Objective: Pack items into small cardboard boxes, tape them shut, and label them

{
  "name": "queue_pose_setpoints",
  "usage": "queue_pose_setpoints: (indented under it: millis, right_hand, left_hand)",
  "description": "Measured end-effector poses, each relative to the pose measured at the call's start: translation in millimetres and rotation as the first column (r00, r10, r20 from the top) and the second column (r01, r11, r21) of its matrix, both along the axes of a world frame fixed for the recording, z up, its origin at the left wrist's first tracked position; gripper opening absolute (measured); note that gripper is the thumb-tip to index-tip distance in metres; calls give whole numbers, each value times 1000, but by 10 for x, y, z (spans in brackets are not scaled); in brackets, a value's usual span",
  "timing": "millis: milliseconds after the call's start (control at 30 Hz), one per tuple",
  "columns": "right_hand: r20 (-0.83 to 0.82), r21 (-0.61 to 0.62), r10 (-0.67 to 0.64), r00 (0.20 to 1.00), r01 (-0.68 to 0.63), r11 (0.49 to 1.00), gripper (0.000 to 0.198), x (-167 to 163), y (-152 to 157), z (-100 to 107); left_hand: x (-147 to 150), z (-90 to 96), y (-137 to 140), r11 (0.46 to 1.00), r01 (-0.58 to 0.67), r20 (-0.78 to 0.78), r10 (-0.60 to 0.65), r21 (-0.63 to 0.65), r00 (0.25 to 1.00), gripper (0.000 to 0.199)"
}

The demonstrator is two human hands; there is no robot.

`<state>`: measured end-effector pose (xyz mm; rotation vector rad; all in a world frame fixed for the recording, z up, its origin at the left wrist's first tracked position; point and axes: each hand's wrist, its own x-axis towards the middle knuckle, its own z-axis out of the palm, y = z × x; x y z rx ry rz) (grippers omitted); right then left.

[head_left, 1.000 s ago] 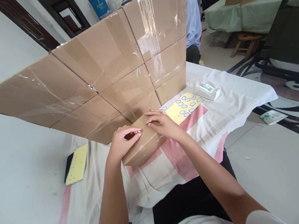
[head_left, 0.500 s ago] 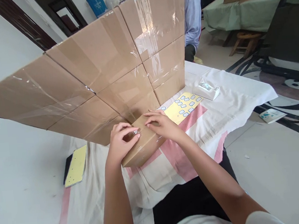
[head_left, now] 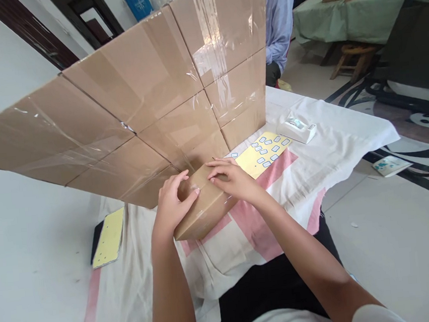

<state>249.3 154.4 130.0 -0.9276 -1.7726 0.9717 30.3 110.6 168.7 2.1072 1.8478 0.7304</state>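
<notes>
A small brown cardboard box (head_left: 207, 207) lies on the cloth in front of me, with a glossy bit of tape (head_left: 193, 187) on its top. My left hand (head_left: 172, 198) is at the box's left end; its thumb touches the top near the tape, and the index finger is spread away from it. My right hand (head_left: 233, 177) rests on the right part of the box top. Its fingers are loosely bent and apart, with the thumb below them, and I see nothing held between them. The box's far side is partly hidden by my hands.
A large taped cardboard panel (head_left: 168, 74) stands just behind the box. To the right lie a yellow sheet with small labels (head_left: 263, 154) and a white tape dispenser (head_left: 299, 128). Another yellow sheet (head_left: 109, 237) is at left. A person's sleeve (head_left: 280, 18) shows behind the panel.
My left index finger has lifted away from the tape, widening the gap to the thumb. My right hand and the box stay in place.
</notes>
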Motion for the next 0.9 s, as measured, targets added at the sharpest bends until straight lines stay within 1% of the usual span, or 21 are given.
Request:
queue_pose_setpoints:
  millis: [133, 233, 300, 333, 433, 500, 567, 733, 833, 900]
  right_hand:
    - [4, 14, -3, 1000, 3, 1000, 17, 1, 7, -3]
    - [-5, -1, -5, 1000, 5, 1000, 15, 2, 3, 2]
    - [-12, -10, -2, 1000, 2, 1000, 15, 3, -2, 5]
    - [-13, -14, -1, 1000, 1, 1000, 15, 3, -4, 6]
    - [-15, -20, 0, 1000, 0, 1000, 15, 4, -5, 4]
    - [-20, -20, 2, 1000, -3, 1000, 16, 4, -4, 2]
    - [-21, -21, 4, 1000, -4, 1000, 16, 3, -3, 4]
    - [-11, -26, -4, 1000, 3, 1000, 16, 6, -11, 23]
    - [3, -62, -6, 1000, 6, 998, 15, 11, -15, 35]
    - [8, -77, -9, 1000, 9, 997, 14, 11, -16, 41]
  left_hand:
    - [18, -3, 24, 995, -59, 15, 61, -83, 998, 46]
    - [39, 26, 33, 986, -93, -18, 91, -139, 996, 35]
    - [39, 53, 38, 983, -97, -41, 92, -155, 995, 35]
    - [33, 66, 41, 981, -92, -54, 84, -170, 995, 38]
    - [-4, 99, 53, 969, -57, -110, 31, -241, 993, 58]
    - [-27, 113, 59, 963, -27, -121, -5, -267, 993, 66]
    - [-33, 117, 62, 964, -10, -113, -21, -267, 993, 68]
    - [12, 83, 68, 974, -76, -126, 50, -212, 991, 49]
    - [40, 57, 80, 984, -55, -115, 36, -171, 993, 43]
    - [50, 47, 84, 985, -50, -107, 33, -167, 994, 39]
